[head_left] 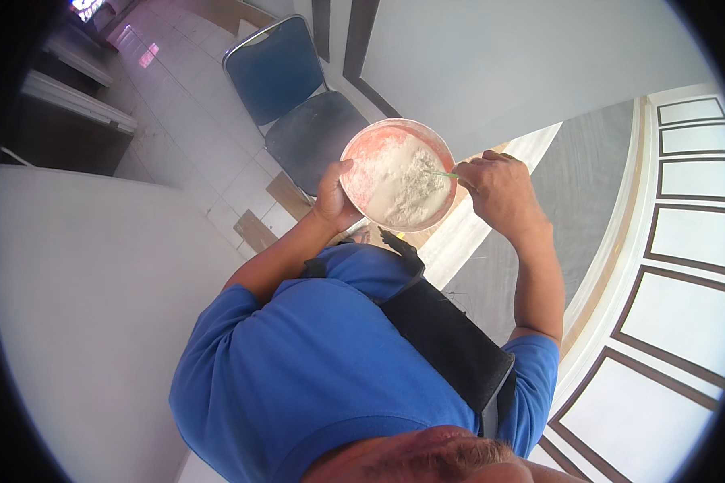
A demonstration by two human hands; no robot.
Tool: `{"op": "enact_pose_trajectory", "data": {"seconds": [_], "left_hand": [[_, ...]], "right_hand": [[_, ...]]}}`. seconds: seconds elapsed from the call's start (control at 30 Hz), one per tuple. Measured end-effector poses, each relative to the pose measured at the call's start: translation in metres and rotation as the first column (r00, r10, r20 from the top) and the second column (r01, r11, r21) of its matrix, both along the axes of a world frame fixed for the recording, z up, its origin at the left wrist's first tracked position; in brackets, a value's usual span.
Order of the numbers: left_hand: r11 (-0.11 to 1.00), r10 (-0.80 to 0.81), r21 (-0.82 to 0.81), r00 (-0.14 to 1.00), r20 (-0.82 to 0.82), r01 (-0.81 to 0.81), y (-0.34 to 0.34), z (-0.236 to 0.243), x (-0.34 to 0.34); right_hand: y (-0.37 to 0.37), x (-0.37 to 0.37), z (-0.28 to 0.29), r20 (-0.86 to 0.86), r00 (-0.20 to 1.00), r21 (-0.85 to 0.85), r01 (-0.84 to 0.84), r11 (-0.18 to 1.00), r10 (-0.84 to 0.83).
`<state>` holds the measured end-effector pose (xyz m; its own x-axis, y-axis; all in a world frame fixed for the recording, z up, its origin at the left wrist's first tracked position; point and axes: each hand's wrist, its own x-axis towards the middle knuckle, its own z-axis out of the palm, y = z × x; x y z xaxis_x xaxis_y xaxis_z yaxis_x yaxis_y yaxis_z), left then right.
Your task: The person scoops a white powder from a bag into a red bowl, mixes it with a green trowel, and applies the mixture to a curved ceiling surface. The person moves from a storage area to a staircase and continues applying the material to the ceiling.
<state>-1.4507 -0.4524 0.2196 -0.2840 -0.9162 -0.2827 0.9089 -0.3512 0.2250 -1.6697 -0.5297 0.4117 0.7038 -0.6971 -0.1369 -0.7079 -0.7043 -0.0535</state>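
In front of my chest is a round bowl [358, 153], reddish inside and dusted with white. A heap of whitish, lumpy powder or paste [411, 189] lies in it. My left hand [336, 196] is closed on the bowl's left side, with the thumb over the rim. At the right rim my right hand [495, 191] grips a thin green tool [445, 174], whose far end dips into the white stuff. Most of the tool is hidden by my fingers and the heap, so its kind does not show.
A metal-framed chair with a blue seat and back [274, 72] stands beyond the bowl to the left. Pale floor tiles [177, 88] carry brown board pieces [254, 231]. White panelling with dark trim [685, 241] runs along the right. A black bag [447, 342] hangs across my front.
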Motion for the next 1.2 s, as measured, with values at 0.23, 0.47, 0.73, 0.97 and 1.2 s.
{"op": "enact_pose_trajectory", "data": {"seconds": [0.23, 0.47, 0.73, 0.97, 1.2], "left_hand": [[0.998, 0.056, 0.015, 0.998, -0.011, -0.056, 0.014, 0.010, -0.007], [0.988, 0.135, 0.071, 0.990, 0.031, -0.137, 0.020, 0.017, -0.024], [0.950, 0.303, 0.054, 0.948, 0.095, -0.309, 0.025, 0.019, -0.055], [0.918, 0.391, 0.056, 0.920, 0.043, -0.393, 0.024, 0.015, -0.074], [0.899, 0.430, 0.033, 0.895, 0.115, -0.436, 0.025, 0.009, -0.087]], "right_hand": [[0.013, -0.008, 0.001, -0.059, 0.991, 0.077, -0.115, 0.990, 0.120], [-0.012, -0.017, -0.002, -0.122, 0.956, 0.122, -0.252, 0.960, 0.266], [-0.039, -0.042, -0.018, 0.004, 0.925, 0.072, -0.379, 0.923, 0.380], [-0.064, -0.050, -0.019, 0.127, 0.906, -0.044, -0.401, 0.915, 0.403], [-0.071, -0.045, -0.045, 0.032, 0.845, -0.030, -0.532, 0.846, 0.533]]}}
